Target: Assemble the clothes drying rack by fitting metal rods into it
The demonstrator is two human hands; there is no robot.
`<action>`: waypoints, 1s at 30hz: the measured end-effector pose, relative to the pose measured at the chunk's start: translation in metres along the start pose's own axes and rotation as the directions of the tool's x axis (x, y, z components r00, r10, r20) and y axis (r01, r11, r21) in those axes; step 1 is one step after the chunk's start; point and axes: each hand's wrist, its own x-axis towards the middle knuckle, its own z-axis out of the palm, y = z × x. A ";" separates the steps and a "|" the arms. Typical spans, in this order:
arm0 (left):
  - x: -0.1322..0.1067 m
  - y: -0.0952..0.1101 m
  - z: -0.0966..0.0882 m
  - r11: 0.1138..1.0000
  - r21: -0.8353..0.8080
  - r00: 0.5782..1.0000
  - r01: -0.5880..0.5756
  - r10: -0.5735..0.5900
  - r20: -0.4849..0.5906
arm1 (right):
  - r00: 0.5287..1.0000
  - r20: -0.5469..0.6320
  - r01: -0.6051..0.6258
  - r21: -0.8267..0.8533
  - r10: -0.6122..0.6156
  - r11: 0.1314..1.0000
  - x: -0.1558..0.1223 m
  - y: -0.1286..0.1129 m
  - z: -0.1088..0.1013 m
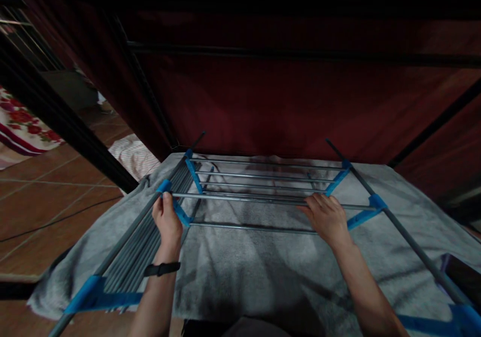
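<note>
A folding drying rack (263, 174) of grey metal rods and blue plastic joints stands over a grey towel (248, 272). My left hand (167, 220), with a black band on the wrist, is closed round a grey rod beside a blue joint at the rack's left side. My right hand (326, 217) rests on a cross rod (233, 197) near the right blue joint, fingers curled over it. A bundle of grey rods (139, 249) lies folded along the left side below my left hand.
A dark red fabric wall (285, 96) with black frame poles (67, 121) rises right behind the rack. Brown tiled floor (41, 197) lies to the left, with a floral cloth (22, 126) and a pale striped cloth (131, 154). A black cable crosses the tiles.
</note>
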 end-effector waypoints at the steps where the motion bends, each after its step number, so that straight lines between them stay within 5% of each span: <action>1: -0.001 0.002 0.001 0.998 0.055 1.000 -0.017 0.018 -0.020 | 1.000 0.002 0.005 -0.001 -0.005 1.000 0.000 0.001 0.000; 19: -0.005 0.011 0.005 0.997 0.078 0.999 -0.013 0.016 -0.041 | 0.984 -0.099 -0.151 -0.041 0.146 0.988 0.003 -0.012 0.010; 26: -0.043 0.013 -0.004 0.938 0.263 0.960 -0.225 0.259 -0.105 | 0.987 -0.111 -0.128 -0.077 0.119 0.989 0.002 -0.012 0.011; 30: -0.068 0.017 -0.009 0.776 0.401 0.863 -0.487 0.498 0.082 | 0.986 -0.097 -0.138 -0.042 0.133 0.990 0.001 -0.012 0.011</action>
